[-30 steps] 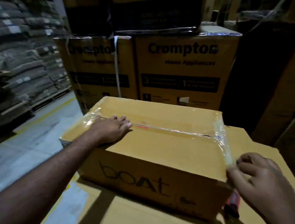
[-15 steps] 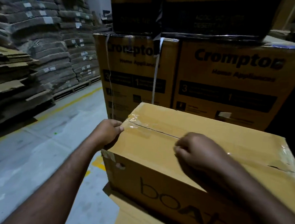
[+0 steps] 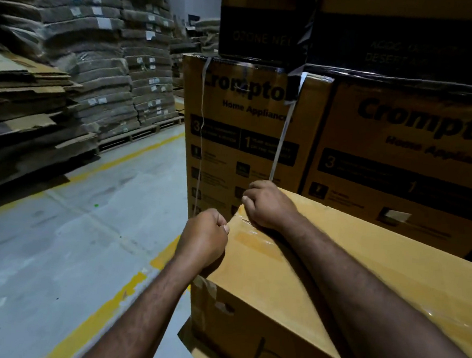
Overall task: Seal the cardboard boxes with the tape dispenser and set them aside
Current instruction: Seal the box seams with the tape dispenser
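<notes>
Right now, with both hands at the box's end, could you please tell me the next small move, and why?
Probably smooth the tape down the end face of the box: it reaches that top edge, where the left hand and right hand curl over it.

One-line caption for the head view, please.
Left hand and right hand work the tape at the end of the box, Crompton cartons behind.

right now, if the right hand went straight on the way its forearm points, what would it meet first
Likely the printed front of the tall brown Crompton carton just beyond the tan cardboard box whose edge the right hand grips; depth is unclear.
</notes>
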`<move>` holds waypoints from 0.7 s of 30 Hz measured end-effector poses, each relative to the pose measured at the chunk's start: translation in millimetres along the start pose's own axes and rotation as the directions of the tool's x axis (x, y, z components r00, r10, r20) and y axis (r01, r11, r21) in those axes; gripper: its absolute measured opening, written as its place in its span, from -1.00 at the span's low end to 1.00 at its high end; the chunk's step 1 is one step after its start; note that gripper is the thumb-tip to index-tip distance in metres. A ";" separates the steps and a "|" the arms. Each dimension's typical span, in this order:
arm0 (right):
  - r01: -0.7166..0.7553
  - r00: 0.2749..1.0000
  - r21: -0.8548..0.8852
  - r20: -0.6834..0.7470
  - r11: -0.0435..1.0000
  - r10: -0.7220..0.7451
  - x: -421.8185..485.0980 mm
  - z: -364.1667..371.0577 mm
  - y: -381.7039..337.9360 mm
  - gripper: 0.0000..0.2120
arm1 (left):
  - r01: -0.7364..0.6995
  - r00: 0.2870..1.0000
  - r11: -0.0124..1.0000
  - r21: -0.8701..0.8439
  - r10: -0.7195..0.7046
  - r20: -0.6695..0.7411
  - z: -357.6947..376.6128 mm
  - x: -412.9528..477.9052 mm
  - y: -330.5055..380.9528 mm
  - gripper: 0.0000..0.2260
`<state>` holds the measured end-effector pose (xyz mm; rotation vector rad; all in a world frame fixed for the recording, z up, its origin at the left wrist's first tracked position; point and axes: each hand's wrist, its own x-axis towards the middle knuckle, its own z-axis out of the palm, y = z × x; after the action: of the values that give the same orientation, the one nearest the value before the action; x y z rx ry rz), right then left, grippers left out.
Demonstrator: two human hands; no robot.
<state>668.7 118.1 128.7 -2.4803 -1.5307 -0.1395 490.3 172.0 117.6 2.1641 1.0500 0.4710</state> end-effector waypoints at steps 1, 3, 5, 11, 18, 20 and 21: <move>-0.032 0.999 -0.003 0.005 0.999 0.032 5.7 0.9 5.4 -0.61 | -0.010 1.000 1.000 -0.013 0.010 0.015 -0.8 -1.6 -2.2 -0.87; -0.082 0.996 -0.016 0.018 0.997 0.082 14.4 1.8 12.7 -0.56 | -0.018 0.998 0.999 -0.050 0.021 0.061 -4.9 -5.4 -9.0 -0.89; -0.123 0.991 -0.026 0.046 0.992 0.124 22.1 2.8 17.6 -0.54 | -0.010 0.995 0.995 -0.099 0.019 0.096 -9.7 -12.1 -17.2 -0.85; -0.215 0.976 0.033 0.033 0.976 0.213 31.9 9.9 17.4 -0.57 | 0.054 0.998 0.914 -0.402 -0.063 -0.011 -4.9 -40.6 -40.6 -0.89; -0.105 0.993 -0.013 0.062 0.994 0.105 18.6 8.9 2.2 -0.63 | 0.090 0.965 0.840 -0.535 -0.206 -0.162 12.5 -44.7 -37.1 -0.89; -0.019 0.994 0.000 0.107 1.000 0.019 3.4 8.5 -15.2 -0.62 | 0.099 0.959 0.840 -0.533 -0.224 -0.174 12.9 -41.8 -34.4 -0.90; 0.027 0.991 0.004 0.134 1.000 -0.028 -6.6 8.1 -26.2 -0.61 | 0.096 0.955 0.851 -0.517 -0.225 -0.192 13.0 -40.6 -32.9 -0.91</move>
<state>642.1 125.6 123.1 -2.5135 -1.6164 0.0242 454.9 149.0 84.0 1.5649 1.0842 0.8488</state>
